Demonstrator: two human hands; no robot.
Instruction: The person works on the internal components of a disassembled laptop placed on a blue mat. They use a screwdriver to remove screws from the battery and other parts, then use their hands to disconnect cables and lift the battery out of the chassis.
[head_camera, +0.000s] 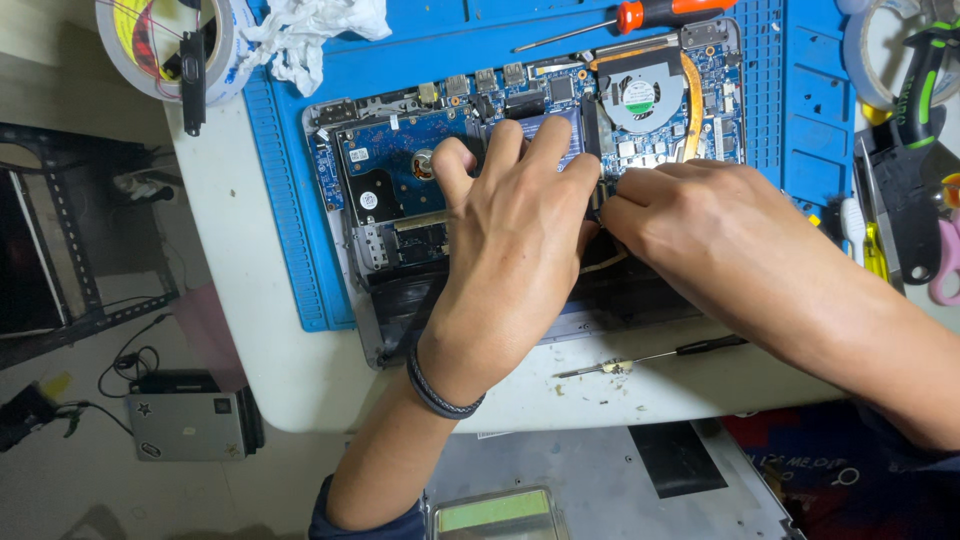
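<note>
White table (300, 380) carries a blue mat (300, 200). Opened laptop (400, 170) at frame centre, board exposed. Left hand (515, 230) presses flat, fingers spread; right hand (690, 225) pinches a cable (600, 262).

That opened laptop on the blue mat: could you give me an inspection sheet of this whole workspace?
Surface: white table with a blue mat on it.
Job's things: opened laptop, circuit board and fan exposed.
Clutter: orange-handled screwdriver, small black screwdriver, tape roll, crumpled white tissue, hand tools at the right edge.
Hands: left hand and right hand both press on the laptop's middle; what the fingers pinch is hidden.
Cables: thin pale wire between the hands; black cord on the floor.
Surroundings: closed silver laptop on the floor, black rack.
</note>
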